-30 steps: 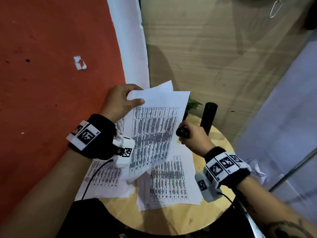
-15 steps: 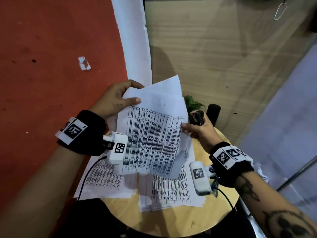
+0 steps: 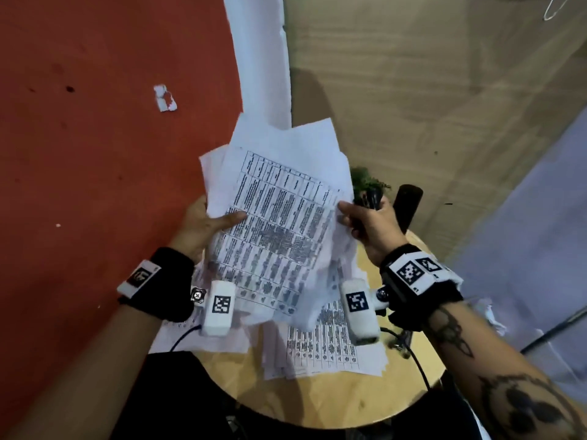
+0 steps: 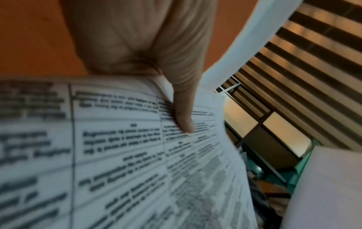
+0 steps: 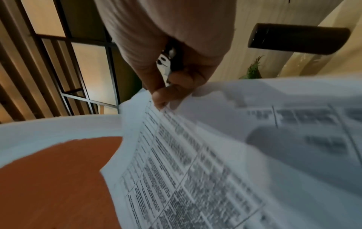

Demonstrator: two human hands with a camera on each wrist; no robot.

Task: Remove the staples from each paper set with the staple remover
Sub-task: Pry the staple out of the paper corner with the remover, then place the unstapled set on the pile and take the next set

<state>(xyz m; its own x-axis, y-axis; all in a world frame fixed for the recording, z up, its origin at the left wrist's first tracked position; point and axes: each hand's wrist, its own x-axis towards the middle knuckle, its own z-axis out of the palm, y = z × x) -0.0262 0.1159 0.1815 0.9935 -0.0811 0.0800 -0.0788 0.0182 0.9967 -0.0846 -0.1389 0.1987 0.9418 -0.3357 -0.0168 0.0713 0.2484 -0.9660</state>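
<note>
A set of printed paper sheets (image 3: pixel 276 217) is held up above the round wooden table (image 3: pixel 333 398). My left hand (image 3: pixel 206 227) pinches its left edge, thumb (image 4: pixel 184 114) pressed on the printed face. My right hand (image 3: pixel 365 223) pinches the right edge of the paper set (image 5: pixel 195 155) with thumb and forefinger, while its other fingers curl round the black staple remover (image 3: pixel 370 198); its metal jaws (image 5: pixel 165 65) show in the palm. More printed sheets (image 3: pixel 320 347) lie flat on the table beneath.
A black cylinder (image 3: pixel 408 208) and a small green plant (image 3: pixel 368 182) stand at the table's far edge, just beyond my right hand. A white paper scrap (image 3: pixel 164 97) lies on the red floor. Crumpled paper (image 3: pixel 486 309) sits to the table's right.
Both hands have lifted and turned the paper set. My left hand slid from the top corner down the left edge. My right hand, still with the staple remover, took hold of the right edge.
</note>
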